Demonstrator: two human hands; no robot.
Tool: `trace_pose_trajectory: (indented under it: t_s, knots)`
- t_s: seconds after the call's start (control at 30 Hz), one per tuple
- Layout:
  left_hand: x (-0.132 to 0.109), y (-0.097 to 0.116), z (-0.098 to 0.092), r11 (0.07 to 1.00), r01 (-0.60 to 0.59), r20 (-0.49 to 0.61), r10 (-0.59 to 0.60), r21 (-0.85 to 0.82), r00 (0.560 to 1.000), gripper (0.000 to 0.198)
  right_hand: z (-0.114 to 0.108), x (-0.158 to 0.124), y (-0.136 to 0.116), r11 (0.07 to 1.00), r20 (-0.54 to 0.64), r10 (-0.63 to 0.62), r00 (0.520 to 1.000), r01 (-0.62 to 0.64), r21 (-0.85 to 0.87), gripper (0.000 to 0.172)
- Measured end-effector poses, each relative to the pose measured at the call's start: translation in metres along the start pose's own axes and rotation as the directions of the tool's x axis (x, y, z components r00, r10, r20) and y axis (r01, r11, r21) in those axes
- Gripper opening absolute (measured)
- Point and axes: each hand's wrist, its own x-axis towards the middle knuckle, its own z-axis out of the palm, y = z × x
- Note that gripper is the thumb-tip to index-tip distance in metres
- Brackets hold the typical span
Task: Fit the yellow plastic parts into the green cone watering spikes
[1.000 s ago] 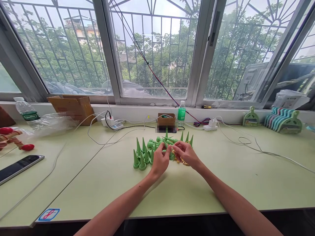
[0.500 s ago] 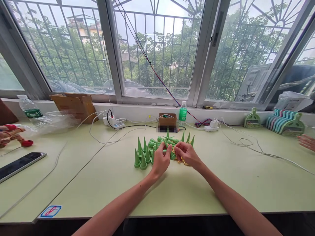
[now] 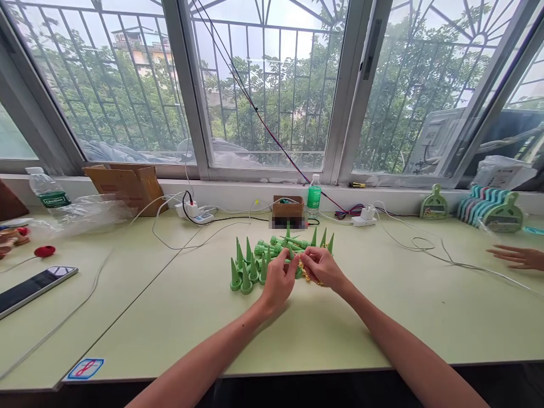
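Several green plastic cone spikes (image 3: 246, 269) stand upright on the pale green table (image 3: 178, 306), with more lying in a heap (image 3: 280, 246) behind them. My left hand (image 3: 278, 280) and my right hand (image 3: 323, 266) meet just in front of the heap. The left hand's fingers are pinched on a green spike piece (image 3: 296, 266). The right hand's fingers are closed on the same piece, over a small pile of yellow parts (image 3: 308, 273).
A small cardboard box (image 3: 288, 211) and a green-label bottle (image 3: 313, 195) stand behind the heap. Cables (image 3: 420, 243) and power strips run along the sill. A phone (image 3: 36, 286) lies at left. Another person's hand (image 3: 516, 256) rests on the table at right.
My hands have drawn closer together on the green piece. The other person's hand has reached further onto the table at right. The red-and-wood toy at far left has shifted.
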Motion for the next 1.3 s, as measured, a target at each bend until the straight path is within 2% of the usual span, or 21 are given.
trace_pose_trajectory:
  t_s: [0.37,0.63,0.83,1.07,1.3]
  knots:
    - [-0.002,-0.005,0.000,0.996,-0.056,0.020,0.055,0.076,0.998,0.035,0.002,0.001,0.002,0.997,-0.030,0.048,0.998,-0.050,-0.059,0.044]
    - [0.000,-0.003,0.000,0.994,-0.045,-0.052,0.050,0.095,0.997,0.031,0.004,0.003,0.008,0.990,-0.076,-0.023,0.997,0.012,-0.142,0.050]
    - [0.001,-0.002,0.000,0.995,-0.008,-0.107,0.019,0.098,0.994,0.031,0.006,0.001,0.006,0.958,-0.012,-0.075,0.997,0.069,-0.277,0.049]
    - [-0.001,-0.002,0.001,0.994,-0.037,-0.110,0.048,0.098,0.993,0.033,0.011,-0.003,0.002,0.967,0.045,-0.032,0.998,0.043,-0.253,0.048]
    - [-0.003,-0.001,-0.001,0.987,-0.076,-0.084,0.089,0.144,0.992,0.029,0.011,-0.003,0.007,0.980,0.083,0.039,0.996,-0.022,-0.198,0.048]
